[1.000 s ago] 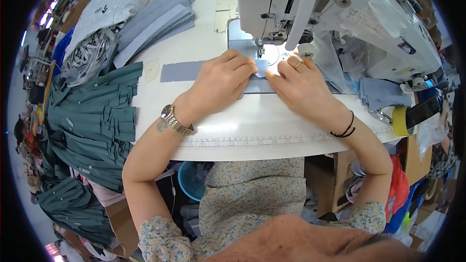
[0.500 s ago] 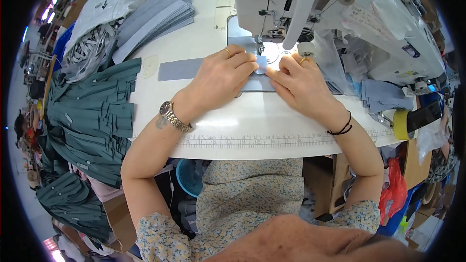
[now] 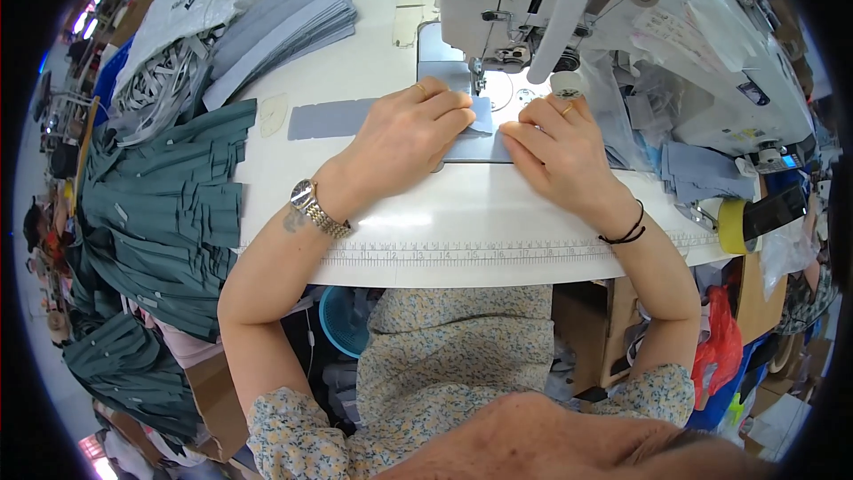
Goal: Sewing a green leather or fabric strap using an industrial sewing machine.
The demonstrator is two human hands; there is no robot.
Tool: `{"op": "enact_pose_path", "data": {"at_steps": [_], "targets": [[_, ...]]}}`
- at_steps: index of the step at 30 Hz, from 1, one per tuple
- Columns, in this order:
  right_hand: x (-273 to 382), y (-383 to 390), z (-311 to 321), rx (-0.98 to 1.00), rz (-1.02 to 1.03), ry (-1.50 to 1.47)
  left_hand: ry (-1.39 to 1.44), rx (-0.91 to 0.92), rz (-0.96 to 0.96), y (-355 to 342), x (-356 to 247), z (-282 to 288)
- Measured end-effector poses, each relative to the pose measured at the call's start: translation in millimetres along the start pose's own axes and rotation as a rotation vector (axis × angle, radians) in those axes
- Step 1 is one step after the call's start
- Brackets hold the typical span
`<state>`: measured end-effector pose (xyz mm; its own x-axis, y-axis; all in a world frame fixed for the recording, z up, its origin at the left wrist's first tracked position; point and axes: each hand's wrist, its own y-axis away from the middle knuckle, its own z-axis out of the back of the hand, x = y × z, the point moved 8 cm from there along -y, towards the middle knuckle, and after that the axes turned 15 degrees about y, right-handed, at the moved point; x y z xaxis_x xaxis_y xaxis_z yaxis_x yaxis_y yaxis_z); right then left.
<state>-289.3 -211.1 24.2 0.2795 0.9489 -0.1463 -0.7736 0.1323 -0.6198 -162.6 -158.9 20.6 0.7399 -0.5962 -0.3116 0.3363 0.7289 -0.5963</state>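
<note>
A grey fabric strip (image 3: 330, 119) lies across the white table, its middle covered by my left hand (image 3: 410, 131). The thumb and fingers of that hand are closed on the strip. Its right end, a flat grey flap (image 3: 482, 114), rests on the metal plate just in front of the presser foot (image 3: 477, 80) of the sewing machine (image 3: 506, 0). Just right of the flap is my right hand (image 3: 562, 144), apart from the cloth. Its fingers are loosely bent over the plate, thumb a little away from the forefinger, nothing visible in them.
Grey fabric pieces (image 3: 302, 40) are stacked at the far left beside a white plastic bag (image 3: 195, 9). Dark green pleated garments (image 3: 164, 218) hang over the left edge. A printed ruler (image 3: 444, 253) runs along the front. Yellow tape (image 3: 732, 227) and folded grey cloth (image 3: 702, 171) lie right.
My right hand has let go of the strip's right end and moved slightly right. The end, folded up before, now lies flatter. My left hand keeps its place on the strip.
</note>
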Motion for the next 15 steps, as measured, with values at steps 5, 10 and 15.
{"op": "enact_pose_path", "data": {"at_steps": [5, 10, 15], "targets": [[3, -6, -2, 0.001, 0.004, -0.02, -0.03, -0.003, -0.006, 2, 2, 4], [5, -10, -7, 0.167, 0.018, -0.078, -0.065, 0.026, -0.045, 4, 2, -3], [14, -10, -8, 0.175, 0.054, -0.109, -0.085, -0.017, -0.028, 13, 3, -8]]}}
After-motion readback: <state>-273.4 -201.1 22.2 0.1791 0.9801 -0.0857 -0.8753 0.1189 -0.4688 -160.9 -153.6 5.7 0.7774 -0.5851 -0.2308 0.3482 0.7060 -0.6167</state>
